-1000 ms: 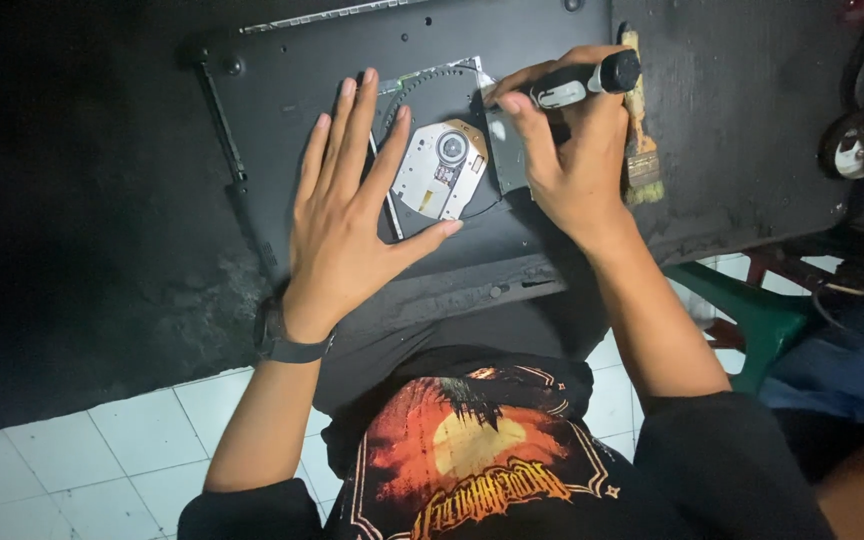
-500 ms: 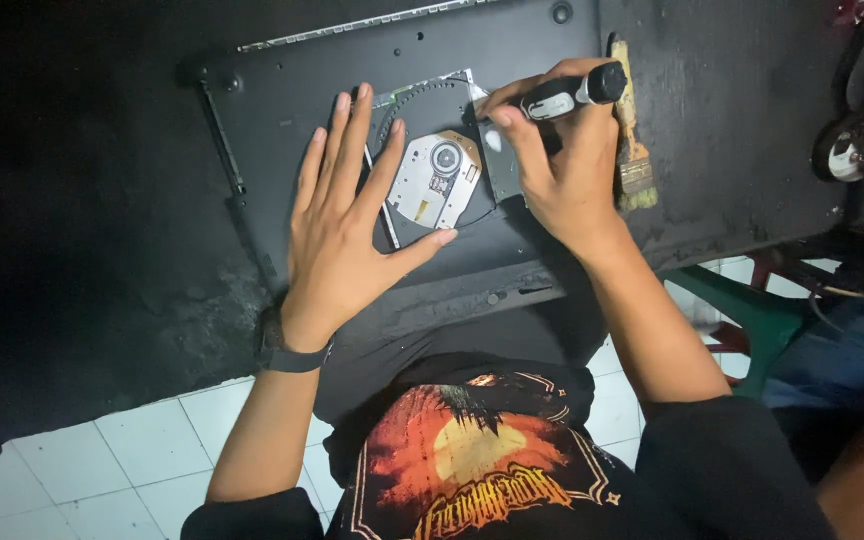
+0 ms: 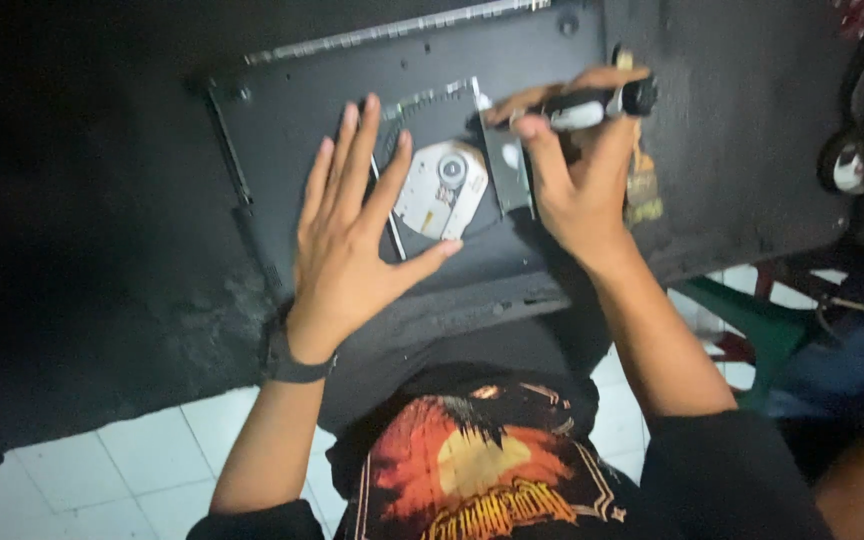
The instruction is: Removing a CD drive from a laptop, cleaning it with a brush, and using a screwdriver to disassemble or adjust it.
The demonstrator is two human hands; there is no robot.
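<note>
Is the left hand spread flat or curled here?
Spread flat: the left hand lies open, fingers fanned, on the optical drive, gripping nothing.

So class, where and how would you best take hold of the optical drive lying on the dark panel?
Probably by the two long edges of the drive, pinching from above. It lies flat on the panel, so only its thin sides offer grip, and its open top shows the hub, best left untouched. The left hand covers one edge; the right hand holds a screwdriver.

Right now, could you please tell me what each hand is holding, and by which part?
The right hand grips a black screwdriver around its handle. The left hand holds nothing; it lies flat on the disc drive.
</note>
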